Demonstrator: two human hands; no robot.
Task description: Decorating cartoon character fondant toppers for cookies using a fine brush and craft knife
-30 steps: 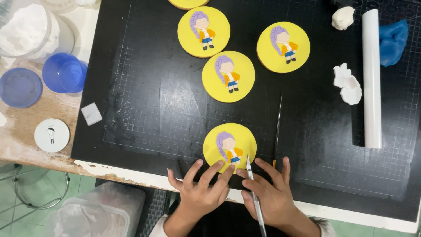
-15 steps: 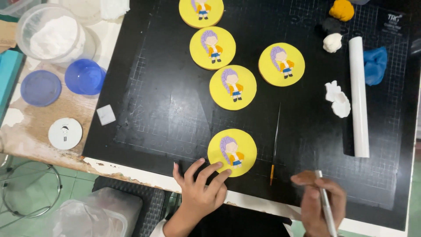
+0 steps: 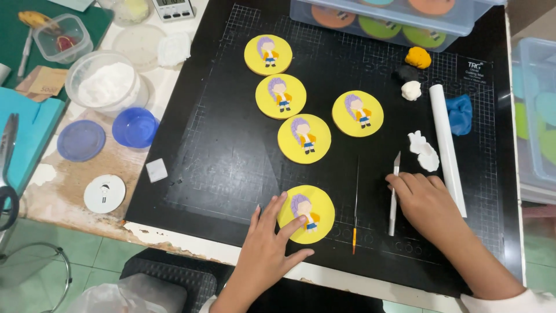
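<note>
At the lower middle of the frame the left hand (image 3: 267, 246) lies flat with spread fingers on a yellow disc (image 3: 306, 214) bearing a small purple-haired figure. To its right, the right hand (image 3: 430, 204) touches a craft knife (image 3: 394, 194) lying on the black cutting mat (image 3: 231, 150) (blade tip pointing up the frame). A thin brush (image 3: 355, 214) lies between them, and four similar discs (image 3: 304, 138) sit higher up.

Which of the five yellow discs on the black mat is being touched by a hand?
The nearest yellow disc, alone by the mat's front edge; left hand rests on it.
</note>
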